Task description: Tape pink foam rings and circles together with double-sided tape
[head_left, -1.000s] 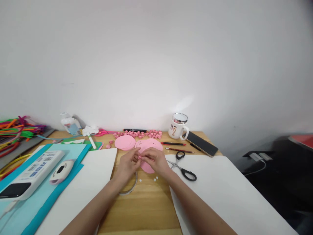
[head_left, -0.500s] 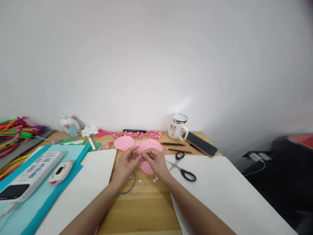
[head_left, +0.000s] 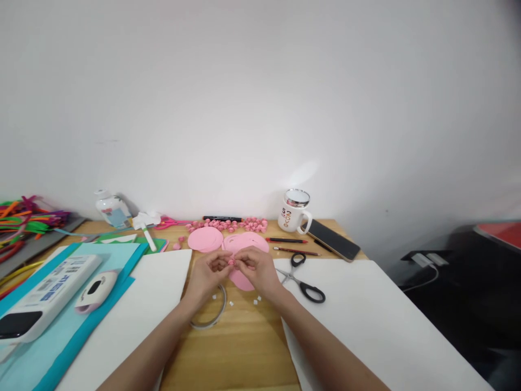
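Note:
Between the fingertips of both hands sits a small rolled pink paper flower (head_left: 232, 262). My left hand (head_left: 208, 273) pinches it from the left, fingers curled. My right hand (head_left: 257, 267) grips its other side with thumb and fingers, partly hiding it. Flat pink paper circles (head_left: 250, 241) lie on the table behind and under the hands, with another stack of pink circles (head_left: 205, 239) to the left. A pile of rolled pink paper flowers (head_left: 254, 224) lies along the wall. A roll of tape (head_left: 222, 309) rests below my left hand.
Black-handled scissors (head_left: 311, 291) lie open on white paper (head_left: 366, 315) at right. Behind them are a pencil (head_left: 297, 251), a white mug (head_left: 293, 212) and a phone (head_left: 334, 240). At left are a white device (head_left: 49, 293), blue sheets (head_left: 87, 296), a bottle (head_left: 113, 209) and pipe cleaners (head_left: 36, 217).
Both hands stay together on the pink paper flower. The left fingers have closed in slightly and sit a little lower. The whole view has shifted slightly.

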Demonstrator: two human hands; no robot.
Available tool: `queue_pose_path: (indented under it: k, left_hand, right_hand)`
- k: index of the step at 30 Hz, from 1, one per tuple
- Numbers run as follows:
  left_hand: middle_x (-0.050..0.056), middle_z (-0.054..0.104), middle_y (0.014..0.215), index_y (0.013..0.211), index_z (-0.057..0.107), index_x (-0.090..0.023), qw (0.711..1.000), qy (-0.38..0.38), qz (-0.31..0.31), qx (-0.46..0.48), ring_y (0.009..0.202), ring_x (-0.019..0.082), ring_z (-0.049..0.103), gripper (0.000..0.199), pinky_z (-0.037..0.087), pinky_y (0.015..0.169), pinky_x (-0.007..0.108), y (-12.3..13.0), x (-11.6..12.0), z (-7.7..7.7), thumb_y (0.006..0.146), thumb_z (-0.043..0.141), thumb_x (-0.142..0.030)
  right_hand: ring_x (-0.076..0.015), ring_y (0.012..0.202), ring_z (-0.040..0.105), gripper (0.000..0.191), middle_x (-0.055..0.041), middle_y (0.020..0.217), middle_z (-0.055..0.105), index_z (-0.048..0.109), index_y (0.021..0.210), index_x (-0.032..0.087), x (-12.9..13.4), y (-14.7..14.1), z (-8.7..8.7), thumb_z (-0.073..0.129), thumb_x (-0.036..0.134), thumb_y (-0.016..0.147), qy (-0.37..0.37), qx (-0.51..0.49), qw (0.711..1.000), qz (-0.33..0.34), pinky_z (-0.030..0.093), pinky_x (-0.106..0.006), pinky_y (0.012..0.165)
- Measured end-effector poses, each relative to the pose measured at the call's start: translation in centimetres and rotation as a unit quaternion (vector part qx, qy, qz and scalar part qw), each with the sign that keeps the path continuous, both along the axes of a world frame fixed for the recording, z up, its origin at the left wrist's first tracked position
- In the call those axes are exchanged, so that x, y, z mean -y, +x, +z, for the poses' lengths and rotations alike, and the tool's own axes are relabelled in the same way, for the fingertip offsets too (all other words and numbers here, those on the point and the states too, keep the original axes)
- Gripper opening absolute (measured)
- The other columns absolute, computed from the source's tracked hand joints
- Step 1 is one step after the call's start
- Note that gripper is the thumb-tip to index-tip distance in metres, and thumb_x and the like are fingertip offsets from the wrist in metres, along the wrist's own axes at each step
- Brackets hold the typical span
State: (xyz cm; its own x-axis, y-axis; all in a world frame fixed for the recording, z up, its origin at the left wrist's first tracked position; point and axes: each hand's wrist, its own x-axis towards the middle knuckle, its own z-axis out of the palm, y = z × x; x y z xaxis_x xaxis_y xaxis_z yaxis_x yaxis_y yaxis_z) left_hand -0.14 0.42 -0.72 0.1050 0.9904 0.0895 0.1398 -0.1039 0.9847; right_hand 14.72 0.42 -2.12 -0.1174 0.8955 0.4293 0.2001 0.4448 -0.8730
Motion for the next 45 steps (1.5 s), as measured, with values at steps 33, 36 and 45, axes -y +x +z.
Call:
queue_pose_path:
  k: [33,36,45]
  left_hand:
    - [0.002,0.066,0.062,0.086,0.062,-0.012,0.998,-0.052,-0.008,0.039,0.061,0.018,0.065,0.037,0.055,0.062,0.03,0.5,0.5,0.2,0.055,0.073,-0.028]
    - [0.002,0.067,0.063,0.089,0.062,-0.012,0.998,-0.047,-0.013,0.033,0.062,0.017,0.065,0.036,0.055,0.062,0.029,0.4,0.5,0.1,0.058,0.072,-0.027]
    - [0.002,0.066,0.062,0.088,0.062,-0.011,0.999,-0.04,-0.013,0.034,0.06,0.016,0.064,0.036,0.054,0.06,0.028,0.1,0.1,0.0,0.056,0.072,-0.024]
  right_hand:
    - [-0.014,0.068,0.057,0.008,-0.0055,0.079,0.06,0.058,0.065,0.018,-0.6,0.1,-0.6,0.053,0.014,0.07,0.029,0.029,0.998,-0.039,0.047,-0.023,0.056]
    - [-0.0133,0.066,0.057,0.008,-0.0053,0.078,0.06,0.059,0.064,0.018,-0.6,0.1,-0.6,0.054,0.014,0.07,0.025,0.016,0.998,-0.049,0.048,-0.023,0.055]
    - [-0.0153,0.079,0.06,0.006,-0.006,0.088,0.06,0.067,0.071,0.019,-0.2,0.2,0.3,0.061,0.018,0.071,-0.041,-0.03,0.998,0.043,0.052,-0.026,0.067]
